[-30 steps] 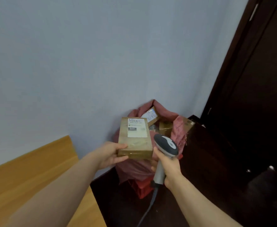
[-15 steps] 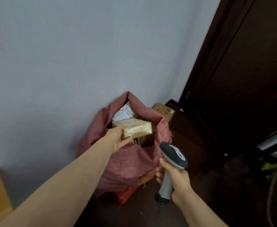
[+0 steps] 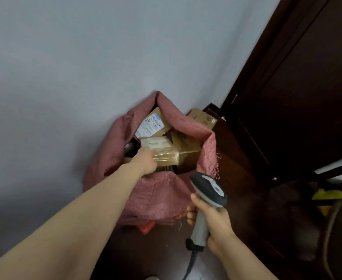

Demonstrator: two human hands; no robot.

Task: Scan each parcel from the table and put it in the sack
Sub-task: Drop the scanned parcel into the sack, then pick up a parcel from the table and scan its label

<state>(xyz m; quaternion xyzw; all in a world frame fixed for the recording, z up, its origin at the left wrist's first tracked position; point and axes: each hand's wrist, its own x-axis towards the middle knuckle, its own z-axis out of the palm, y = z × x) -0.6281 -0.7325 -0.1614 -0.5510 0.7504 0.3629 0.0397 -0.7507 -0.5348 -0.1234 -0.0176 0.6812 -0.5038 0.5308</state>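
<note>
A pink woven sack [image 3: 158, 197] stands open against the grey wall, with several cardboard parcels inside. My left hand [image 3: 145, 162] reaches into its mouth and grips a flat taped parcel [image 3: 162, 151], which lies on top of the others. A labelled parcel [image 3: 153, 124] leans at the back of the sack and a brown one [image 3: 188, 152] sits to the right. My right hand [image 3: 212, 221] holds a grey handheld scanner [image 3: 208, 190] just in front of the sack's near rim, head pointing up and left.
A cardboard box [image 3: 202, 118] stands behind the sack beside a dark wooden door [image 3: 297, 98]. The floor is dark. Something red [image 3: 146, 228] shows under the sack. A dark bag with a yellow part [image 3: 327, 195] sits at the right.
The view has swung from the table to the sack. My left hand has carried the parcel forward and down into the sack's mouth. The scanner stays in my right hand, lower than before.
</note>
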